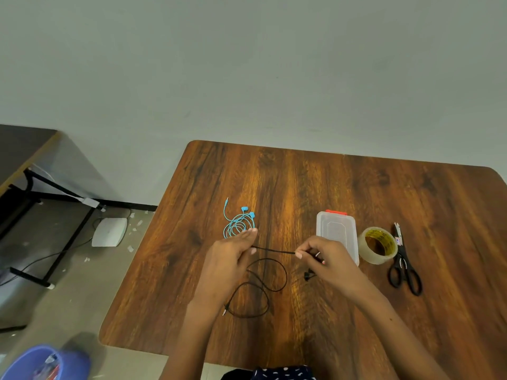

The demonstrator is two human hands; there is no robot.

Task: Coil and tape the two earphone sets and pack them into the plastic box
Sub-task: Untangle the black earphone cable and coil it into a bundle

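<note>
A black earphone set (263, 286) lies partly in loose loops on the wooden table (301, 182). A stretch of its cord is pulled taut between my hands above the table. My left hand (230, 256) pinches one end of that stretch and my right hand (323, 259) pinches the other, with the earbuds hanging just under the right hand. A blue earphone set (238, 222) lies loosely coiled on the table just beyond my left fingertips. The clear plastic box (337, 231), lid shut with a red latch, sits behind my right hand.
A roll of clear tape (378, 245) stands right of the box, and black scissors (404, 261) lie beside it. Off the table's left edge are a dark desk (22, 149), floor cables and a white device (109, 231). A blue basin (44, 363) sits bottom left.
</note>
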